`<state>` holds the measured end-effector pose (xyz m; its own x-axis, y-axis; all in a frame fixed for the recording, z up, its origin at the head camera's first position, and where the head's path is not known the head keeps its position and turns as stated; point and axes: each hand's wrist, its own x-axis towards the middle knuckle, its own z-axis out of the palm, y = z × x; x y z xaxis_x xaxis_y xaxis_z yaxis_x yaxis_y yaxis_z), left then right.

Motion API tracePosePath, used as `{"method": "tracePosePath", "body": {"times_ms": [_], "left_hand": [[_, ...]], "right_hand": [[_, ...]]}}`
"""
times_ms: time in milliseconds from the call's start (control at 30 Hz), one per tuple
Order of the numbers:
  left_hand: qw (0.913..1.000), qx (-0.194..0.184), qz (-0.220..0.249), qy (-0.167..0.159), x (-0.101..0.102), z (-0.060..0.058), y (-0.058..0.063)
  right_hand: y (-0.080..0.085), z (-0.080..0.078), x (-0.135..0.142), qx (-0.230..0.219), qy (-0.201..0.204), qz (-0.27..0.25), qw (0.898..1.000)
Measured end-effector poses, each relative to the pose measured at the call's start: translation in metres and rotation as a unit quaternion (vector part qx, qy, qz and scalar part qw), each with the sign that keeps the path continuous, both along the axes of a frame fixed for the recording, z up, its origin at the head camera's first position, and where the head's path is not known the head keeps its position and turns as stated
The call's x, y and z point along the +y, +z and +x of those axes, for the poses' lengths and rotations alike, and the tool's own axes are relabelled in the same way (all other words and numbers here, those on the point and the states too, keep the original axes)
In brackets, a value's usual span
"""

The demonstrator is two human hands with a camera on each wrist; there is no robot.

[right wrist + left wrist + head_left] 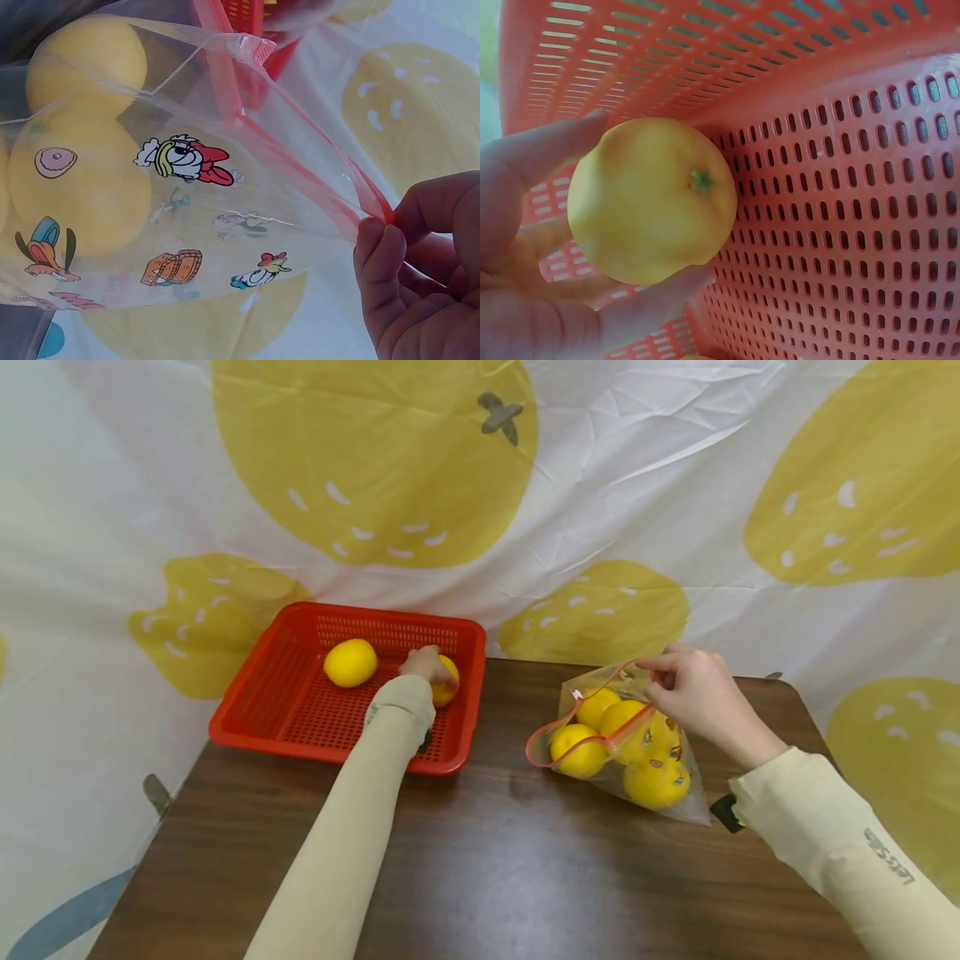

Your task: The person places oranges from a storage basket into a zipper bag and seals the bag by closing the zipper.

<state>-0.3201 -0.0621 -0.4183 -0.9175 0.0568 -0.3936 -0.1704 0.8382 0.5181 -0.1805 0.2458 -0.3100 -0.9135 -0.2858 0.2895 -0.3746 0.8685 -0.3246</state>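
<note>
In the red plastic basket (pixel 300 745), my left hand (pixel 426 667) curls its fingers round a yellow lemon (pixel 652 199) by the right-hand wall. The left wrist view shows that lemon's green star-shaped stem end, with thumb and fingers on opposite sides. A second lemon (pixel 351 662) lies in the basket, left of the hand. My right hand (pixel 693 697) pinches the red-edged rim of a clear zip bag (pixel 693 797) between thumb and fingertips. Several lemons (pixel 656 783) sit inside the bag, whose mouth gapes toward the basket. Cartoon figures are printed on the bag (pixel 202 225).
Both the basket and the bag stand on a dark wooden table (pixel 517 868), the bag to the right of the basket. Behind the table hangs a white cloth (pixel 600 510) printed with big yellow fruit. A red zip slider (pixel 577 695) sits on the bag's rim.
</note>
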Motion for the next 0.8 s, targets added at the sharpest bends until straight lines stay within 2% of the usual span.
{"method": "tracePosePath", "body": {"times_ms": [267,400,600,800], "left_hand": [[0.9999,-0.005,0.008,-0.008,-0.002,-0.001,-0.005],[0.9999,-0.006,-0.006,-0.014,0.0,-0.004,-0.009],[0.9985,0.021,-0.037,-0.034,0.001,-0.003,-0.01],[0.9965,0.05,-0.043,-0.051,-0.011,-0.001,-0.003]], "right_hand": [[0.001,0.0,-0.001,-0.014,-0.006,-0.003,1.0],[0.0,0.001,-0.001,-0.015,-0.005,-0.003,1.0],[0.0,0.002,-0.001,-0.014,-0.003,-0.003,1.0],[0.001,0.002,0.0,-0.02,-0.01,0.002,1.0]]}}
